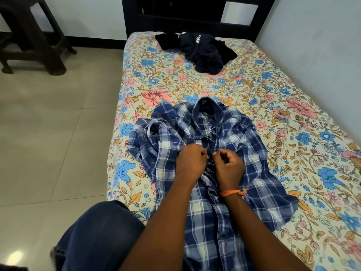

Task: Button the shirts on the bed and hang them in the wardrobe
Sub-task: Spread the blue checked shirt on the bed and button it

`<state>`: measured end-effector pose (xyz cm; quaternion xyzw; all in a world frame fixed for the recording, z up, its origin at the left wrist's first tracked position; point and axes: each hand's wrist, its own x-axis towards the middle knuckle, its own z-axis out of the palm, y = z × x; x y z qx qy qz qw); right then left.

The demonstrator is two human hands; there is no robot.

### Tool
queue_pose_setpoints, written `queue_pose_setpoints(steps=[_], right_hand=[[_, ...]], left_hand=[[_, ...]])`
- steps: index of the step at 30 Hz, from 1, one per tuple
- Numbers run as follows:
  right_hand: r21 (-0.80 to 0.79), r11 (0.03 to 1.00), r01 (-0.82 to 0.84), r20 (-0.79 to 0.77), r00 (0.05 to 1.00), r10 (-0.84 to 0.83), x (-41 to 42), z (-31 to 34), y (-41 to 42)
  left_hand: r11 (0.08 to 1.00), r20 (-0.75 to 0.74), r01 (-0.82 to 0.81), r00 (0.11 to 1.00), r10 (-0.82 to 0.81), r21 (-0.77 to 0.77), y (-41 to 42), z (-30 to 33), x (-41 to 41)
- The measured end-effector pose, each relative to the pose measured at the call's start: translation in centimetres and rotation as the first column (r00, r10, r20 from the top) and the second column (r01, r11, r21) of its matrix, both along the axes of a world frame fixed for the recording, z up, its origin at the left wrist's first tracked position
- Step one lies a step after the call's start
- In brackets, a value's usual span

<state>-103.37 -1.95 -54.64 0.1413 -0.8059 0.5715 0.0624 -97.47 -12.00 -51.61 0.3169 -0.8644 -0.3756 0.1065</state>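
Observation:
A blue and white checked shirt [240,137] lies face up on the flower-print bed [293,98], collar away from me. My left hand [190,161] pinches the left edge of the shirt's front placket at mid-chest. My right hand [228,165], with an orange thread on its wrist, pinches the right edge of the placket right beside it. The two hands nearly touch over the placket. A crumpled dark navy garment [203,49] lies near the head of the bed.
A black headboard [195,14] stands at the far end, with a pale wall [322,36] along the bed's right side. A dark plastic chair [33,36] stands on the tiled floor [48,133] at the upper left. My knee in blue jeans [101,237] rests at the bed's near edge.

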Motion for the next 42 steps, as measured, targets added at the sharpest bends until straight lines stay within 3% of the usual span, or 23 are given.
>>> queue_pose_setpoints(steps=[8, 13, 17, 22, 25, 29, 32, 35, 38, 42], right_hand=[[0.003, 1.000, 0.011, -0.020, 1.000, -0.011, 0.4, 0.4, -0.1], [0.006, 1.000, 0.031, 0.006, 1.000, -0.031, 0.6, 0.6, 0.0], [-0.095, 0.993, 0.068, 0.134, 0.989, -0.055, 0.3, 0.8, 0.4], [-0.280, 0.913, 0.295, 0.421, 0.893, -0.159, -2.2, 2.8, 4.0], [-0.115, 0.959, 0.258, 0.485, 0.857, -0.173, -4.0, 3.4, 8.0], [0.278, 0.940, 0.196, 0.160, 0.956, -0.246, -6.7, 3.9, 13.9], [0.526, 0.814, 0.245, -0.004, 0.958, -0.285, -8.7, 4.1, 19.2], [0.738, 0.596, 0.316, -0.006, 0.887, -0.463, -9.8, 4.1, 24.5], [0.816, 0.521, 0.250, 0.082, 0.842, -0.533, -9.7, 3.4, 28.1], [0.758, 0.577, 0.305, 0.058, 0.849, -0.525, -8.0, 2.9, 27.8]], left_hand=[[0.989, 0.001, -0.065, 0.998, 0.066, 0.130, 0.0, 0.1, 0.1], [0.994, 0.016, -0.027, 1.000, 0.025, 0.101, 0.3, 0.4, 0.3], [0.985, -0.051, -0.076, 0.995, 0.084, 0.153, 0.2, 0.1, 0.4], [0.940, -0.119, -0.237, 0.955, 0.272, 0.248, 0.0, -0.2, 0.5], [0.967, -0.058, -0.225, 0.971, 0.233, 0.118, 0.1, 0.0, 1.0], [0.989, 0.108, -0.115, 0.986, 0.125, -0.095, 1.1, 0.2, 1.5], [0.970, 0.078, -0.086, 0.991, 0.106, -0.226, 2.0, 0.5, 2.0], [0.937, 0.055, 0.056, 0.998, -0.039, -0.345, 3.1, 0.7, 2.1], [0.935, 0.084, 0.152, 0.988, -0.132, -0.322, 4.3, 0.7, 2.1], [0.929, -0.107, 0.011, 0.993, -0.054, -0.370, 4.1, 1.0, 2.8]])
